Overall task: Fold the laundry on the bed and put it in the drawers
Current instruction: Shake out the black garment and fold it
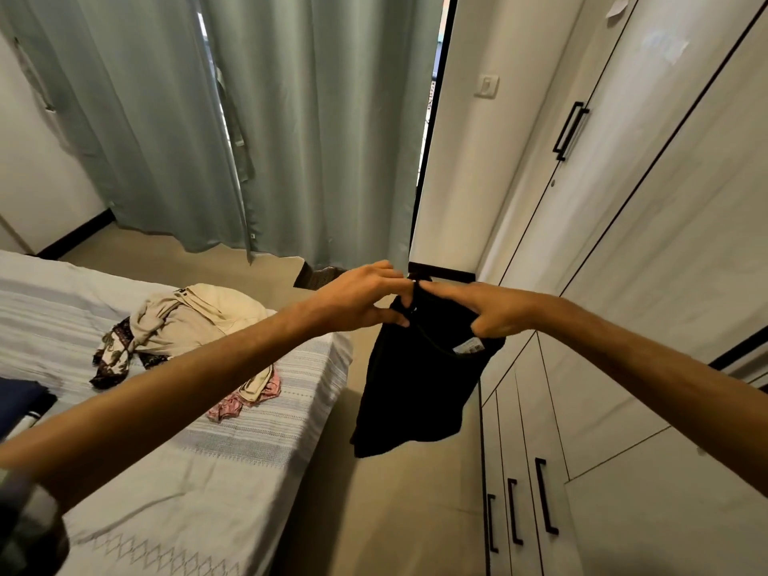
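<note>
Hands, left [359, 299] and right [494, 307], grip limp black garment [411, 392], white label showing.

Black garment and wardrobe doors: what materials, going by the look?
Black garment: soft matte fabric, probably knit; it hangs limp, sewn-in label showing, held by left hand and right hand. Wardrobe doors: glossy white laminate or lacquer, judging by reflections.

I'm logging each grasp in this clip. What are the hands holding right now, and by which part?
Both hold one black garment by its top edge: the left hand pinches one end, the right hand grips near the label. It hangs beside the bed.
</note>
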Available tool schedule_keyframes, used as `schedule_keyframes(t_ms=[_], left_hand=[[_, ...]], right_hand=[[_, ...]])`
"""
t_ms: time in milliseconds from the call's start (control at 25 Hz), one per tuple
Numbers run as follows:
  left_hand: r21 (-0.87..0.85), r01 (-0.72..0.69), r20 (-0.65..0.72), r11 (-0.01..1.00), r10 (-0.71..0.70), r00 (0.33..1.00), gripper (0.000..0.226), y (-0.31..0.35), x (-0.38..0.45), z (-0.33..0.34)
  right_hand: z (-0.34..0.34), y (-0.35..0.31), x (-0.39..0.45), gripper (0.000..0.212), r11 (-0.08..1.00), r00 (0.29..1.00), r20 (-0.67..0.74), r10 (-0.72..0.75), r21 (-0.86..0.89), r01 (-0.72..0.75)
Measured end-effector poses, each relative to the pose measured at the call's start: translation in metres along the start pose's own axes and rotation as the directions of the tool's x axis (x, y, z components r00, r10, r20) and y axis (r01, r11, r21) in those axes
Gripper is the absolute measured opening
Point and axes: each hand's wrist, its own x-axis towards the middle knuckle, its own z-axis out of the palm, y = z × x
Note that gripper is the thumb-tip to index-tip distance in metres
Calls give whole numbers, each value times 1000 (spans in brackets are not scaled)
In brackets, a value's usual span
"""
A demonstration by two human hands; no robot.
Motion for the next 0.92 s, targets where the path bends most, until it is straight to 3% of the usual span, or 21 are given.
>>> schedule_keyframes(t_ms=[160, 240, 360, 480, 600, 640, 760, 840, 920], left_hand=[[-63, 21, -150, 998, -30, 988, 23, 1, 4, -2], [-150, 62, -124, 987, -81, 989, 22, 4, 6, -12], [-253, 139, 32, 957, -135, 990, 19, 0, 7, -21], [-295, 238, 98, 926, -218, 971, 25, -14, -3, -19], [-300, 318, 118, 900, -296, 948, 35, -39, -27, -18], [-295, 334, 136, 895, -306, 942, 44, -50, -35, -16], [-90, 276, 256, 957, -246, 935, 49, -76, -62, -6], [104, 182, 346, 978, -207, 915, 42, -90, -84, -4], [219, 170, 383, 961, -245, 890, 39, -106, -107, -11]], right_hand=[[-19, -3, -4, 93, 955, 980, -132, -149, 239, 177], [-24, -3, -3, 82, 936, 976, -146, -158, 294, 196], [-25, -5, 10, 73, 941, 985, -132, -116, 302, 151], [-16, -10, 28, 67, 921, 979, -197, -55, 368, 126], [4, 12, 60, 47, 895, 938, -313, 151, 446, 5], [14, 21, 72, 38, 890, 943, -250, 221, 446, -90], [52, 27, 110, 25, 756, 931, 135, 338, 550, -355], [60, 5, 136, 20, 703, 926, 167, 339, 609, -368], [57, -22, 166, 18, 672, 916, 67, 397, 658, -339]])
